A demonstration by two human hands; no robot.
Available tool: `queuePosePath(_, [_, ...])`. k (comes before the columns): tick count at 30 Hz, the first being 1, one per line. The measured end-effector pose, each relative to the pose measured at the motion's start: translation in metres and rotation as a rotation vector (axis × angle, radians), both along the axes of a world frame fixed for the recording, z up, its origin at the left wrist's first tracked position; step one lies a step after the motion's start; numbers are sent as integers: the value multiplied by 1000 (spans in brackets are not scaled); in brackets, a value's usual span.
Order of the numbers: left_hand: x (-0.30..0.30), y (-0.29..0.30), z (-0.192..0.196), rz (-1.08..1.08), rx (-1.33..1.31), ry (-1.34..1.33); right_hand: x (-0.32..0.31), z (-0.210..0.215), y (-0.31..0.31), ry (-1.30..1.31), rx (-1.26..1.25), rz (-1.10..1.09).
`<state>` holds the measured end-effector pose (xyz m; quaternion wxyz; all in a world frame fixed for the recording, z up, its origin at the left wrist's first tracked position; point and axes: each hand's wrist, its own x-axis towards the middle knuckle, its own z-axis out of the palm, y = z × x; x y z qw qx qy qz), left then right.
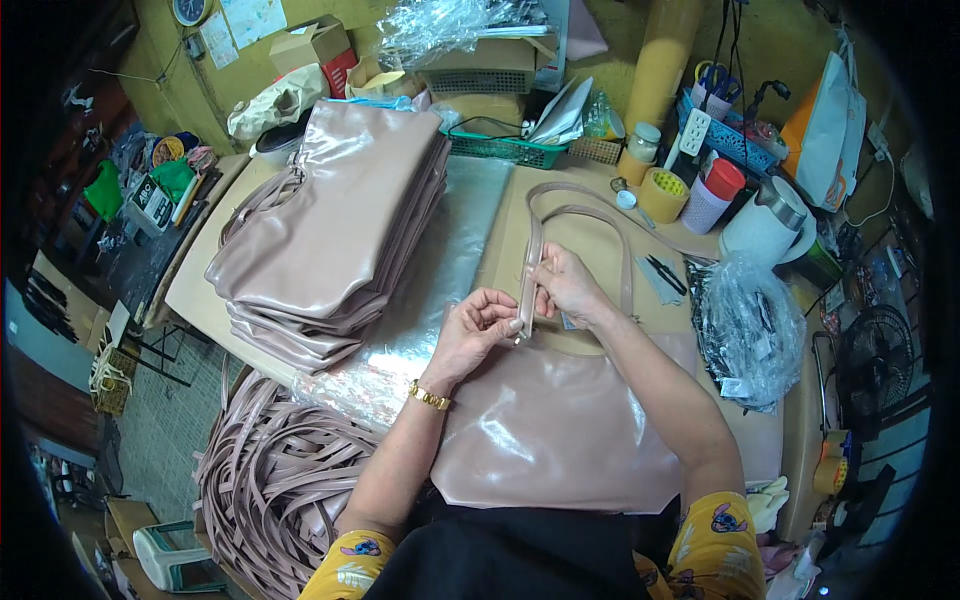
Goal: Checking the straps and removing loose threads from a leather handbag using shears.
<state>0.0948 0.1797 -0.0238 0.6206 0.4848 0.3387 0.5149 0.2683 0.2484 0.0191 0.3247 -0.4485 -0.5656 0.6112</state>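
Observation:
Both of my hands are on a pinkish-brown bag strap [533, 250], which loops away over the table. My left hand [474, 332] pinches the strap's near end, where a small shiny spot shows. A little farther along, my right hand [572, 286] grips the same strap, its fingertips partly hidden behind it. Just below them a glossy bag body [550, 425] of the same colour lies flat at the table's near edge. A small black-handled hand tool [668, 274] rests to the right of my right hand.
A tall stack of bags [320, 205] stands at left on plastic sheeting [465, 215]. Loose straps [275, 470] heap up below it. At right are crumpled plastic bags [752, 325], a white kettle [768, 222], a tape roll [662, 194] and a fan [876, 355]. A green basket [505, 150] sits behind.

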Motion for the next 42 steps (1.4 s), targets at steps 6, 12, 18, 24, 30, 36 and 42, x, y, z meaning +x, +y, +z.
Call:
queuePosePath(6, [-1, -2, -3, -71, -15, -128, 9, -2, -6, 109, -147, -12])
queuePosePath(12, [1, -1, -6, -71, 26, -81, 8, -9, -3, 96, -22, -102])
queuePosePath(18, [3, -3, -7, -32, 112, -116, 4, -10, -8, 198, 57, -178])
queuePosePath(24, [9, -7, -8, 26, 71, -67, 11, -4, -9, 256, 84, -160])
queuePosePath(30, [14, -8, -11, 24, 212, 33, 16, -3, -10, 105, 47, 1])
queuePosePath(36, [23, -1, -7, 196, 82, -2, 17, -6, -20, -361, 442, 53])
queuePosePath(42, [24, 6, -6, 254, -9, 51, 20, 23, -77, -443, 1013, 197])
